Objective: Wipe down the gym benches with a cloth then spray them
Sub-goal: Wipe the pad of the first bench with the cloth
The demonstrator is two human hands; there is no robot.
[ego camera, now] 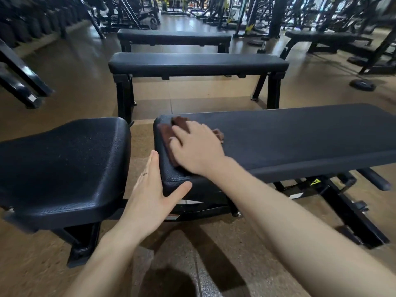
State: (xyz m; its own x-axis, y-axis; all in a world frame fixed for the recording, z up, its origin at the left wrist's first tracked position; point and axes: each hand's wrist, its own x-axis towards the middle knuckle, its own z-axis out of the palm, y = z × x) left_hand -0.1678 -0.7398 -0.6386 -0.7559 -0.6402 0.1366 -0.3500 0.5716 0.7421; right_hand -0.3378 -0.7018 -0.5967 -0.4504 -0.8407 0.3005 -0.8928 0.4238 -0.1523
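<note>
No brand name or legible writing shows anywhere; the only marking is a small yellow triangular warning sticker (315,182) on the frame beneath the nearest bench, at lower right, and its symbol is too small to read. The back pad (289,138) of that bench runs from centre frame to the right edge, and a separate seat pad (62,168) sits at lower left with a gap between them. A brown cloth (169,133) lies on the left end of the back pad, just right of centre frame. The right hand (197,148) lies flat on the cloth with its fingers extended and slightly apart, pressing it against the pad. The left hand (150,189) rests against the near left corner of the same pad, fingers straight and together along the pad's end face, thumb spread onto the front edge; one ring (145,173) sits on one finger. Two flat benches stand in upper centre frame: a nearer flat bench (198,63) and a farther flat bench (174,37). One more bench (321,37) stands at upper right. One weight plate (362,85) lies on the floor at right. Dark gym machines fill the top edge; their count cannot be told.
</note>
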